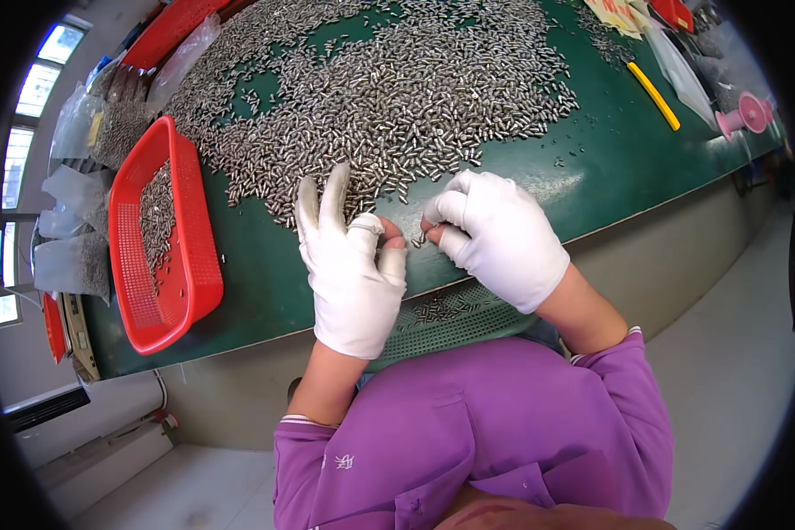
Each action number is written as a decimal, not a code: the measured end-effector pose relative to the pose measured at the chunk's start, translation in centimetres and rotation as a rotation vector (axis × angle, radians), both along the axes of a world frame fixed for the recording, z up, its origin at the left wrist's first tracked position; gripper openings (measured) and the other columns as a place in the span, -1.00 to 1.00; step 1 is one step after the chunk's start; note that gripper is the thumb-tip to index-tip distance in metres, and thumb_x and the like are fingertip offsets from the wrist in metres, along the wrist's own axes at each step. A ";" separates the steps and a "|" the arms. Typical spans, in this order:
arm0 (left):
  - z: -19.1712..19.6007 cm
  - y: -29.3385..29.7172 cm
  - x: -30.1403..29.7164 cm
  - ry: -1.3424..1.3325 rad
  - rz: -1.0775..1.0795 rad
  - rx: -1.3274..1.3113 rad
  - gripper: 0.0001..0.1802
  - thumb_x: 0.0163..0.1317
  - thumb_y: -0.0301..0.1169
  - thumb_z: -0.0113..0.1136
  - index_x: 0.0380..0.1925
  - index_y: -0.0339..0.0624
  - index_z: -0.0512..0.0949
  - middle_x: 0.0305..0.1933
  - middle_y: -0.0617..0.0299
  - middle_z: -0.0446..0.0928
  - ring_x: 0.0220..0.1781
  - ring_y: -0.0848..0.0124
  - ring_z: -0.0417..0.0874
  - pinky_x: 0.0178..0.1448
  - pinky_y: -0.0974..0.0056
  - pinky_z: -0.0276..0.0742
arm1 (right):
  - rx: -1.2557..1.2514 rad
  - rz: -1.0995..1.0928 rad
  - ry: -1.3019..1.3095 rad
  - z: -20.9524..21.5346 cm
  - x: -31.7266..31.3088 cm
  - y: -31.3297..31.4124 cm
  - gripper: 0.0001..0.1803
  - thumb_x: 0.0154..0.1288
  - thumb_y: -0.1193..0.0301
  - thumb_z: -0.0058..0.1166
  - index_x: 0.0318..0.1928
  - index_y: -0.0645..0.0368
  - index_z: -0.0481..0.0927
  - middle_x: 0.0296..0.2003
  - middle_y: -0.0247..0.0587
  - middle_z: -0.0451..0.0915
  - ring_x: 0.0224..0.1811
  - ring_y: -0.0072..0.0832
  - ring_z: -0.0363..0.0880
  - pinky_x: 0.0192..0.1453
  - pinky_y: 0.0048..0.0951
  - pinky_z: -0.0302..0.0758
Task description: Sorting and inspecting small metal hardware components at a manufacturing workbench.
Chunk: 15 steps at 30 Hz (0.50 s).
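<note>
Both my hands wear white gloves with thumb and forefinger tips bare. On my left hand (353,278), two fingers stretch over the near edge of a broad pile of small silvery metal pins (406,97). Its bent forefinger and thumb come together, and anything between them is hidden. To the right, my right hand (503,234) is closed in a pinch, its fingertips at a small metal pin (418,240) just above the table's front edge. The pins are short and rounded, heaped on a green tabletop (265,291).
A red plastic basket (205,256) with some pins stands at the left, near clear bags (84,265) of small parts. Below the table edge is a green basket (455,331) holding pins. A yellow-handled tool (654,95) and pink spool-like object (751,113) lie at the right.
</note>
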<state>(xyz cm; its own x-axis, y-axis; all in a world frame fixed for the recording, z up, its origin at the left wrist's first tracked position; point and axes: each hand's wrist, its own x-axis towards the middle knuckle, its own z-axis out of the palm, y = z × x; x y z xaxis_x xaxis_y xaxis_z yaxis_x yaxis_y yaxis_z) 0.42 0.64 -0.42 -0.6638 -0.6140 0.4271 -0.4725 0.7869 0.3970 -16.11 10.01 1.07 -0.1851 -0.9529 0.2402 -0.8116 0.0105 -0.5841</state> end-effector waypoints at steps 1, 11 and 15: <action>0.1 0.2 0.1 -0.027 -0.006 0.016 -0.83 0.04 -0.46 0.40 -0.39 -0.16 0.58 0.47 -0.16 0.31 0.53 -0.37 0.15 0.52 -0.30 0.16 | 0.011 -0.015 0.013 0.1 0.1 0.0 -0.92 0.19 0.35 0.24 -0.34 0.04 0.66 -0.33 -0.24 0.59 -0.18 -0.23 0.63 -0.04 -0.20 0.57; 0.2 0.8 0.1 -0.047 -0.024 0.093 -0.81 0.02 -0.45 0.43 -0.36 -0.16 0.61 0.45 -0.13 0.32 0.53 -0.34 0.14 0.55 -0.30 0.11 | 0.016 -0.039 0.001 -0.2 0.7 -0.4 -0.90 0.12 0.34 0.32 -0.37 0.05 0.71 -0.34 -0.22 0.63 -0.25 -0.15 0.61 -0.15 -0.14 0.56; 0.6 0.8 0.3 -0.050 -0.042 0.111 -0.80 0.00 -0.48 0.42 -0.36 -0.16 0.61 0.45 -0.09 0.33 0.52 -0.33 0.16 0.54 -0.30 0.13 | -0.027 -0.018 -0.006 -0.4 0.9 -0.1 -0.88 0.07 0.36 0.36 -0.36 0.04 0.70 -0.32 -0.24 0.64 -0.24 -0.16 0.60 -0.13 -0.14 0.54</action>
